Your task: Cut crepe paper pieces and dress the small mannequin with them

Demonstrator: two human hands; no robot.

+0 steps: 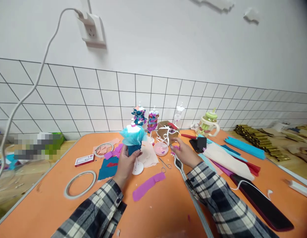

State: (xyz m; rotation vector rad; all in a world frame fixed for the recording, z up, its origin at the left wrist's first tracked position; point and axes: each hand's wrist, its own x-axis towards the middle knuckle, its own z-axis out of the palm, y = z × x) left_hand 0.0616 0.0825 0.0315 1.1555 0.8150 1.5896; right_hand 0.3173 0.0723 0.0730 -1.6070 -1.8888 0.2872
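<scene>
My left hand point(127, 162) is closed round a miniature dress form point(133, 139) dressed in light blue gauzy material over a dark blue lower part. Its round white base point(138, 168) shows below my fingers. My right hand point(184, 152) reaches to the right of a small pink dish point(160, 149), fingers apart and partly stretched out. Small pink-purple scraps lie by its fingertips; I see nothing held there. Between the hands are scissors point(165, 164) and a purple crepe paper strip point(149, 186). Dark blue paper point(107, 168) lies left of my left hand.
Decorated dress forms point(153, 121) and a plain white one point(178, 113) stand at the back near a brown box point(165, 125) with white ribbons. Tape rings point(80, 184) lie left. Right are a green-lidded bottle point(209, 124), paper rolls point(227, 160) and a long black object point(261, 201).
</scene>
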